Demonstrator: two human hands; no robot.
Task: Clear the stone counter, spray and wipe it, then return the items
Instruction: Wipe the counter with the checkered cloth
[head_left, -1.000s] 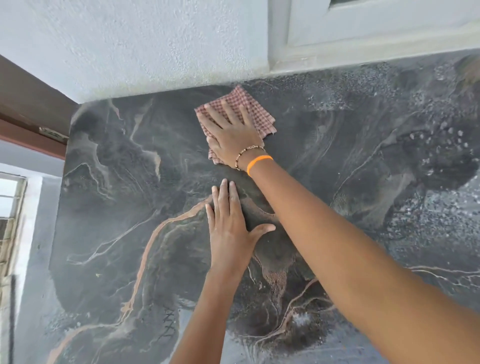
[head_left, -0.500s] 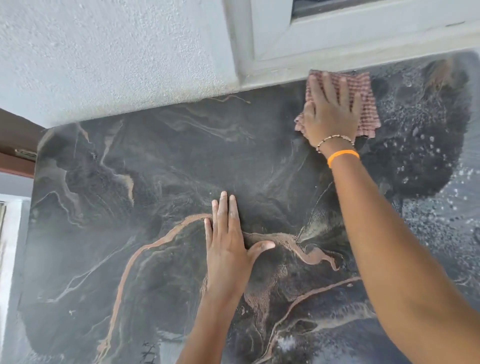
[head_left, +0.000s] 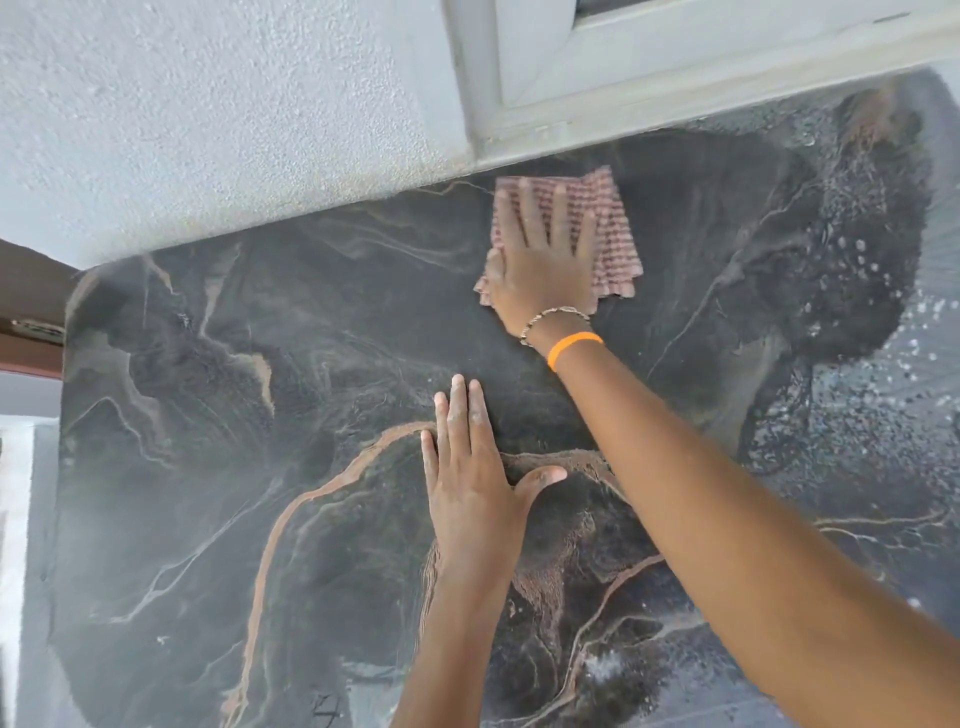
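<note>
Cloth (head_left: 608, 228): red-and-white checked, folded, flat on the counter (head_left: 260, 415) near its back edge, just below the window frame (head_left: 675, 67). Blurred at the edges.
Right hand (head_left: 545, 260): you press the cloth with the palm down and fingers straight, slightly spread. Fingertips reach almost to the cloth's far edge; the cloth shows to the right of the hand and a corner pokes out at the left by the thumb.
Right wrist: a bead bracelet (head_left: 550, 317) nearest the hand, an orange band (head_left: 574, 345) just behind it. Your forearm crosses the counter from the lower right.
Left hand (head_left: 467, 483): flat on bare stone, fingers straight and together, thumb out to the right. It holds nothing. Sits nearer to you than the cloth, well apart from it, over a rust-coloured vein (head_left: 311, 493).
Counter: dark stone with pale and rust veins. The middle and left look dull and smeared. The right side carries white droplets (head_left: 857, 405) and foam specks.
Wall (head_left: 208, 104): rough white plaster meets the counter's back edge at the left of the window frame.
Far left: a brown wooden edge (head_left: 31, 291) beside the counter's corner.
</note>
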